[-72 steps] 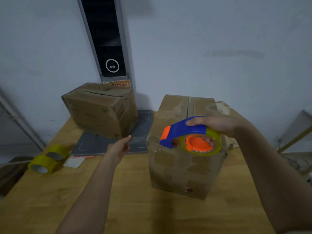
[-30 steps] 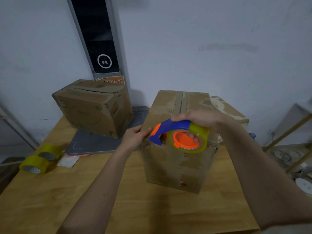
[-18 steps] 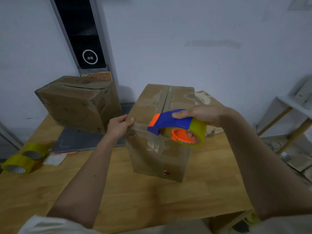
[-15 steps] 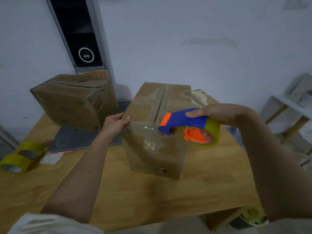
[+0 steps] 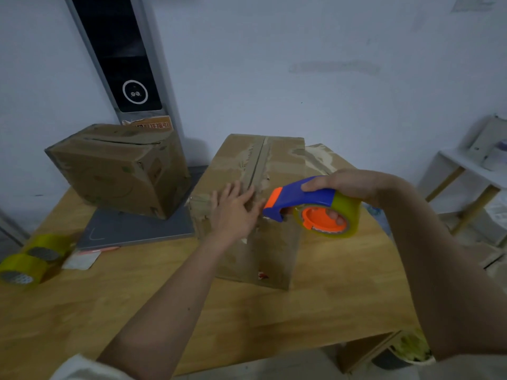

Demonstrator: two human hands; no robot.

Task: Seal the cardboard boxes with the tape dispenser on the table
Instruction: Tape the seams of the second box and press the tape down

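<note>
Hands at near cardboard box (image 5: 247, 242): left hand (image 5: 236, 212) flat, pressing tape; right hand (image 5: 345, 185) grips tape dispenser (image 5: 310, 207). Lifting early could wrinkle tape.

Two spare rolls of yellowish tape (image 5: 30, 260) lie touching each other at the left edge of the wooden surface (image 5: 329, 311), with a small white packet (image 5: 81, 261) just beside them. A flat grey base plate (image 5: 137, 229) sits on the surface near the wall and carries a tall grey-framed black panel (image 5: 120, 56) (a white ring shows low on it, an orange label at its foot). To the right, off the surface, stands a white shelf (image 5: 466, 171) on wooden legs; its contents are too blurred to identify.
</note>
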